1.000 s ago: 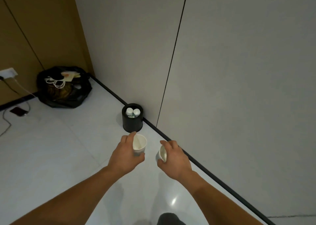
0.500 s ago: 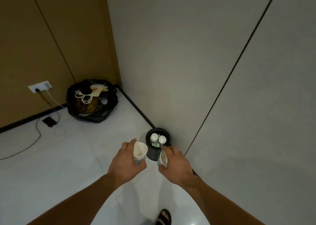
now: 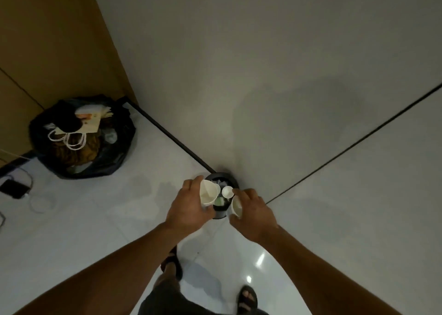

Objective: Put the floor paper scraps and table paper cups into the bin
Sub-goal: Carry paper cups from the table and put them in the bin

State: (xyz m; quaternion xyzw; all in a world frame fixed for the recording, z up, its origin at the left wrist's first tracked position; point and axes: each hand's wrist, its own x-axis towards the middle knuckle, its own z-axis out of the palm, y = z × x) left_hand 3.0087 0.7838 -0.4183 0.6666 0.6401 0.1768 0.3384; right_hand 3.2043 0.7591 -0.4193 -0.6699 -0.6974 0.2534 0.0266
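White paper cup gripped in left hand; second cup in right hand.

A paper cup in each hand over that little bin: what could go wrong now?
The small black bin already holds a white cup and other rubbish seemingly near its rim, so new cups may perch high and roll out. The left hand with the left cup and the right hand with the right cup crowd the narrow opening; released together, the cups might knock each other onto the floor.

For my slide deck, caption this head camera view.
Left hand holds one cup, right hand a second cup, above the bin by the wall.
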